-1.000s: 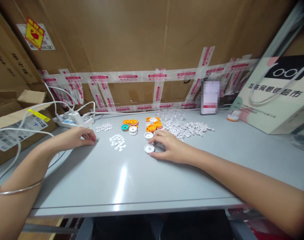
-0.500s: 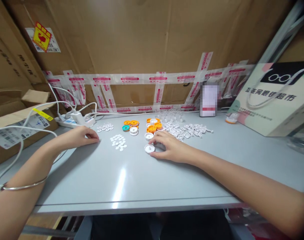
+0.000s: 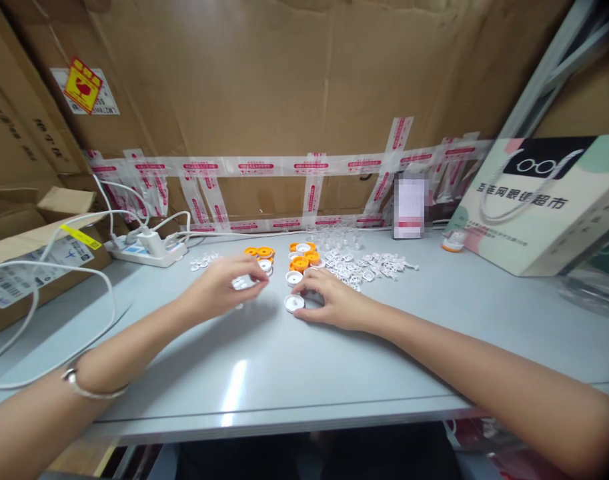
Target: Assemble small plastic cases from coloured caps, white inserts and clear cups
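Note:
My right hand [image 3: 337,300] grips the rim of a round white plastic cap [image 3: 295,304], a small peg standing at its middle, flat on the table. My left hand [image 3: 223,287] hovers to the left of that cap, thumb and fingertips pinched together; whatever is between them is too small to make out. Beneath and behind it, small white discs [image 3: 240,283] are partly covered. Just beyond its fingertips lie orange round caps [image 3: 258,253] and a white cap [image 3: 265,267]. Behind my right hand sits a group of orange and white caps [image 3: 299,263].
White lattice-like plastic pieces [image 3: 364,267] and clear cups [image 3: 334,237] lie at the back. A phone [image 3: 409,207] leans upright against cardboard. A paper bag [image 3: 529,207] stands right; a power strip [image 3: 149,252] with loose cables and an open box [image 3: 39,260] are left.
My left hand has moved right, from beside the far-left disc pile to over the nearer discs, approaching the white cap. My right hand keeps its hold. The view has shifted slightly.

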### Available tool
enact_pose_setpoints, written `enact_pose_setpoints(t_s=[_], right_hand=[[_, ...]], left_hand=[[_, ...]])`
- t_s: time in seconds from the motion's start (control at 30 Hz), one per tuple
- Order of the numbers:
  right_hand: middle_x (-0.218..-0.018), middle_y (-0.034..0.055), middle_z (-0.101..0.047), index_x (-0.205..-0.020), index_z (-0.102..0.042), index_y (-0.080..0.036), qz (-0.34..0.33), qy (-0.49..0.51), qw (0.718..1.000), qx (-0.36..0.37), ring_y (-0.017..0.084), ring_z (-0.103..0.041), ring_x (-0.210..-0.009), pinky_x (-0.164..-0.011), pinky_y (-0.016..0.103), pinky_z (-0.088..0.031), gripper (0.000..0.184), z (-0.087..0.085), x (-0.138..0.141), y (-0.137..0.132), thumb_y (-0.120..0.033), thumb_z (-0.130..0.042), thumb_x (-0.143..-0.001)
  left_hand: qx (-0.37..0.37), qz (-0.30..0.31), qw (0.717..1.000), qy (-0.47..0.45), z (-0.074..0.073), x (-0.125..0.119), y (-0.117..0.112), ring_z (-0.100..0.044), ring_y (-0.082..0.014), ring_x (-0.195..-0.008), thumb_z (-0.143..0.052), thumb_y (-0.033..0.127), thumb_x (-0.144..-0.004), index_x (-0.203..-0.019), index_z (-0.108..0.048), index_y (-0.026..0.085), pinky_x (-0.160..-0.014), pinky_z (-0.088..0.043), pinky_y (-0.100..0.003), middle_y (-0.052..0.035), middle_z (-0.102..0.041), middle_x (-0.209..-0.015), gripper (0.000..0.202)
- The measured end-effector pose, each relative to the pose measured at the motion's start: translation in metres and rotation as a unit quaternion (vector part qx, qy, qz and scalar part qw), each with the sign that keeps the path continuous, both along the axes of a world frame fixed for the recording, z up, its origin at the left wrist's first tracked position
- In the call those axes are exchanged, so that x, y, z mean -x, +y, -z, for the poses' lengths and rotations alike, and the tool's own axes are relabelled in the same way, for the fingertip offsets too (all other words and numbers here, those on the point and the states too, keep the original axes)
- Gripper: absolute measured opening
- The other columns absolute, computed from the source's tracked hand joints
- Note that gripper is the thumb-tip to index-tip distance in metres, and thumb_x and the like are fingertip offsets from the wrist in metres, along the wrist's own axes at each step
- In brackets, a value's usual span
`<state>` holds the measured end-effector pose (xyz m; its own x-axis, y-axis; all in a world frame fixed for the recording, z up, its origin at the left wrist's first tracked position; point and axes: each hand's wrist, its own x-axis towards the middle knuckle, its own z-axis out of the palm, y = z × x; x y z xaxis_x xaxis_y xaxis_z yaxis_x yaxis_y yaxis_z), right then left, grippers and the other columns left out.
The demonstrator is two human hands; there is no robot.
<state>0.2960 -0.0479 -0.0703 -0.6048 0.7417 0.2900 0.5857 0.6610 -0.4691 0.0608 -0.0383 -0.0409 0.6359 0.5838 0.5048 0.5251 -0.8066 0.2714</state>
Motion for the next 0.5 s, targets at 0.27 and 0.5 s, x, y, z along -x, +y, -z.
enact_pose_setpoints(t_s=[0.27,0.5], right_hand=[[-0.092,0.0066,-0.055,-0.094,-0.061,-0.016,-0.010,-0.002,1.000,-0.014,0.020,-0.048,-0.095,-0.086,0.034,-0.038,0.027,0.004,0.000,0.003,-0.030,-0.066,-0.072],[-0.090,0.0056,-0.055,-0.093,-0.061,-0.018,-0.011,0.003,1.000,-0.018,0.020,-0.048,-0.095,-0.086,0.034,-0.038,0.026,0.004,0.000,0.003,-0.032,-0.067,-0.072]], left_hand=[[-0.079,0.064,0.994,0.033,0.032,-0.035,0.007,-0.059,-0.0132,-0.075,-0.051,0.021,-0.085,-0.083,-0.063,0.017,-0.069,-0.041,-0.024,-0.0037,-0.065,-0.079,0.014],[-0.100,0.073,0.991,0.053,0.032,-0.033,0.006,-0.060,-0.0126,-0.076,-0.050,0.021,-0.085,-0.083,-0.063,0.018,-0.069,-0.038,-0.025,-0.0027,-0.065,-0.081,0.014]])
